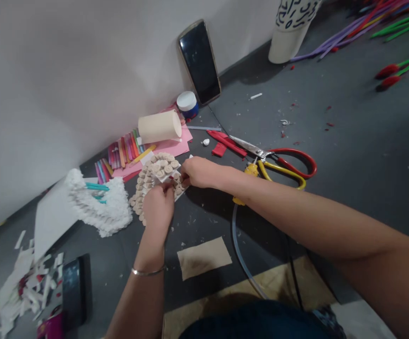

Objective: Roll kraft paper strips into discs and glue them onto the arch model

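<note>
A white card (162,170) carries many small cream paper coils (147,181), glued in a curved band that runs under my left hand. My left hand (158,208) is pinched on the coils at the card's right end, with a thin metal bangle on its wrist. My right hand (199,172) comes in from the right, its fingertips meeting the same spot. Exactly what the fingertips grip is partly hidden. Large scissors with red handles (291,162) lie open to the right of my right hand, and a yellow-handled tool (257,170) sits under them.
Behind the card lie coloured craft sticks (123,150), pink paper (169,146) and a cream paper roll (160,127). A fluffy white shape (100,207) sits to the left. A phone (200,62) leans on the wall. Pipe cleaners (345,35) lie far right; white paper scraps (24,292) lie lower left.
</note>
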Demonstrator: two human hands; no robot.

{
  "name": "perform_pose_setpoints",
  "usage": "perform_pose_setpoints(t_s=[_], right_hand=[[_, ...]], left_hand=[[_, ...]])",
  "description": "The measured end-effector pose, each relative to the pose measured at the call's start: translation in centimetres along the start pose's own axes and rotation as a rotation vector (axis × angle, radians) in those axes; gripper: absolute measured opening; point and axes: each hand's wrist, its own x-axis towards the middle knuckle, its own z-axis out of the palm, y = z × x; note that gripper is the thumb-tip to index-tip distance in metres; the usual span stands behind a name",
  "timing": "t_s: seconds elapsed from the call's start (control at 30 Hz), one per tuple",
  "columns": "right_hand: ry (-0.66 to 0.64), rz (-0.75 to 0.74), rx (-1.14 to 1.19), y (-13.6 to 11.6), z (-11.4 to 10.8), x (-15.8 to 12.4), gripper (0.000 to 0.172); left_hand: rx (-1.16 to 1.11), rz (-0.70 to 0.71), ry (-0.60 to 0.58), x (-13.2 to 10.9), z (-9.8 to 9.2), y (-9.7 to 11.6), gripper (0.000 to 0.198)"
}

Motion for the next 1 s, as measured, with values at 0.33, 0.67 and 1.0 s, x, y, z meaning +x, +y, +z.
perform_pose_setpoints(t_s=[0.33,0.67,1.0], right_hand=[[0.002,-0.008,-0.005,0.1,0.3,0.1,0.022],[0.015,-0.023,0.002,0.4,0.4,0.1,0.022],[0.029,-0.022,0.003,0.4,0.6,-0.2,0.021]], left_hand=[[-0.020,0.018,-0.014,-0.8,-0.2,0.0,0.034],[-0.044,0.007,-0.013,-0.4,-0.2,0.1,0.035],[-0.114,0.033,-0.046,-0.3,-0.4,-0.8,0.034]])
